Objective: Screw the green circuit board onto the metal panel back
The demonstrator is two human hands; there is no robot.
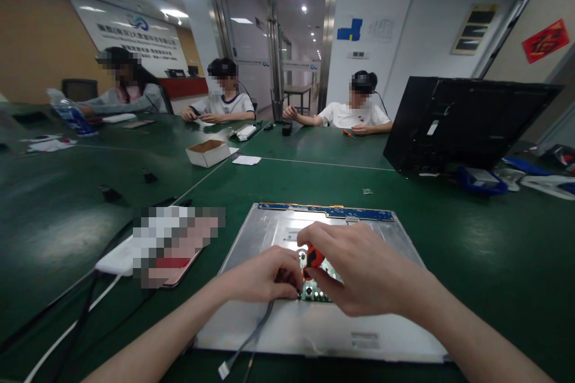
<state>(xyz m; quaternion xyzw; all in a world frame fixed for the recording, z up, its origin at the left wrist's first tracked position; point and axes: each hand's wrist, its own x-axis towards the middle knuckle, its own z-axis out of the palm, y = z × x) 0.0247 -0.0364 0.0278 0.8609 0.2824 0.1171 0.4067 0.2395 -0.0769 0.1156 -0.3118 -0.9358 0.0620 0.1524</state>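
A silver metal display panel (269, 233) lies face down on the green table, with a blue circuit strip (332, 211) along its far edge. A small green circuit board (314, 293) sits on its middle. My right hand (359, 269) is closed round a red and black screwdriver (313, 257), held upright over that board. My left hand (265, 275) is curled beside it, fingertips pinched on the board's edge. A flat grey ribbon cable (251, 338) runs off the panel toward me.
A black monitor shell (458, 122) stands at the right. A small open cardboard box (207, 152) and white papers lie mid-table. A phone and white cables lie at the left. Three people sit at the far side of the table.
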